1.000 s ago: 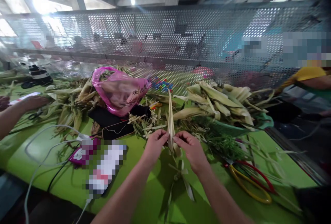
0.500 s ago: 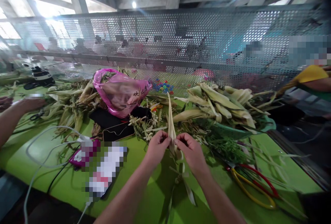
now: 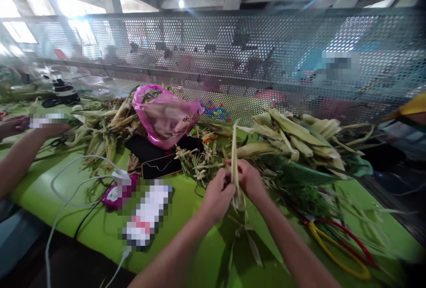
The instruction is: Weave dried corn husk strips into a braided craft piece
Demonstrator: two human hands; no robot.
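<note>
A pale strip of corn husk [image 3: 234, 150] stands upright between my two hands above the green table [image 3: 196, 252]. My left hand [image 3: 219, 190] pinches its lower part from the left. On the far side of the strip, my right hand [image 3: 248, 175] grips it too, fingers curled and partly hidden behind it. Below my hands hangs a knotted piece of husk [image 3: 242, 230] with loose tails; whether it joins the held strip I cannot tell. Beyond my hands lies a heap of small folded husk pieces [image 3: 199, 168].
Husks [image 3: 296, 137] fill a green basket [image 3: 359, 168] at right, with scissors [image 3: 339, 248] nearer me. To the left lie a pink plastic bag [image 3: 166, 119], a phone [image 3: 149, 212] and a purple power bank [image 3: 118, 190] with cables. Another person's arm [image 3: 29, 150] reaches in. A perforated metal screen [image 3: 213, 57] stands behind.
The whole view has shifted, so the table's things appear farther right. My right hand has moved behind the husk strip, and my left hand has turned inward across its lower part.
</note>
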